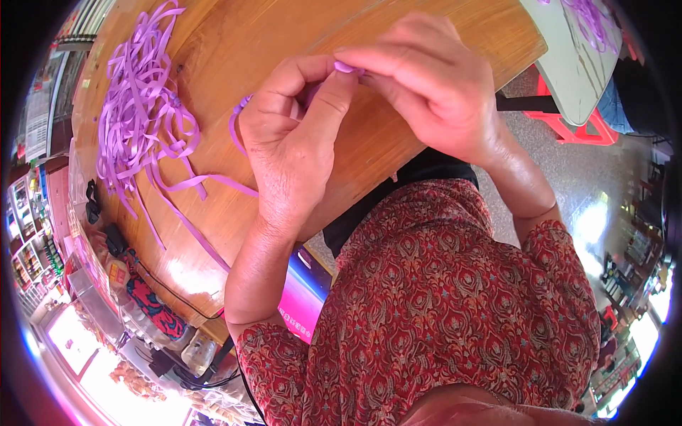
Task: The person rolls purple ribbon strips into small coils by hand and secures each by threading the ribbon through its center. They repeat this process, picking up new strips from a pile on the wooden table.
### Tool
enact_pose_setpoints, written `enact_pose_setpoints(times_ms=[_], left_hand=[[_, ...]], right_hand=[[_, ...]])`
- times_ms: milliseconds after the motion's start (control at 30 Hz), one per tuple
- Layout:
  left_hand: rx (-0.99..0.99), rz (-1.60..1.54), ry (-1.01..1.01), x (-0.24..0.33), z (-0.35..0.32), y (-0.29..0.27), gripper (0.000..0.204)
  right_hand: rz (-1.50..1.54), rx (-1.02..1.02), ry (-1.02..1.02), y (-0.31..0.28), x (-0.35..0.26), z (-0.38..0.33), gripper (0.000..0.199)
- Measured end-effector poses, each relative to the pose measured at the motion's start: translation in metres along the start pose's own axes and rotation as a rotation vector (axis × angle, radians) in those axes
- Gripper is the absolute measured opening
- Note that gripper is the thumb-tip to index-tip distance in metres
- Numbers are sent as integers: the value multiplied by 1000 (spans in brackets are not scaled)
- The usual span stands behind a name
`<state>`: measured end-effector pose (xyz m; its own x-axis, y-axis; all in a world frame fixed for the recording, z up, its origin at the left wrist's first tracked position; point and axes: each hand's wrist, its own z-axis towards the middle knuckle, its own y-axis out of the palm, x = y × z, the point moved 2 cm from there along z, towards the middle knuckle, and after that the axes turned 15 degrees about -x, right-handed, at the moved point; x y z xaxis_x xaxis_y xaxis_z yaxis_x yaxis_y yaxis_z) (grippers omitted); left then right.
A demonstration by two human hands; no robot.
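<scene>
Above the wooden table, my two hands meet at a small piece of purple ribbon (346, 67). My left hand (295, 145) pinches it between thumb and forefinger; its other fingers curl inward and are partly hidden. From the right, my right hand (444, 92) closes on the same piece, its forefinger and thumb tips touching at the ribbon. How the ribbon is folded or looped there is too small to tell. A further ribbon strand (235, 124) shows beside the left hand. To the left lies a tangled heap of purple ribbons (138, 106), with loose tails running toward my left forearm.
The wooden table (241, 32) spreads under both hands. A pale table (579, 78) with more purple ribbon (593, 25) stands at the right, near a red stool (593, 131). Along the left edge are a patterned pouch (155, 305) and a dark cable. A pink box (302, 302) sits below my left forearm.
</scene>
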<state>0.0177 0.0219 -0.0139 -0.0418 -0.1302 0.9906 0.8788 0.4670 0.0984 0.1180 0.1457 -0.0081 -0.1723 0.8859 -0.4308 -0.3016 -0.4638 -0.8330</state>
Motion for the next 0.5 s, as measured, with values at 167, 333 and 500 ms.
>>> enact_pose_setpoints(times_ms=[167, 333, 500], left_hand=[[53, 127, -7, -2, 3, -5, 6], [72, 78, -98, -3, 1, -11, 9], [-28, -51, -263, -5, 9, -23, 13]], right_hand=[[-74, 81, -183, -30, -10, 13, 31], [-663, 135, -598, -33, 4, 30, 27], [-940, 186, -889, -28, 24, 40, 20]])
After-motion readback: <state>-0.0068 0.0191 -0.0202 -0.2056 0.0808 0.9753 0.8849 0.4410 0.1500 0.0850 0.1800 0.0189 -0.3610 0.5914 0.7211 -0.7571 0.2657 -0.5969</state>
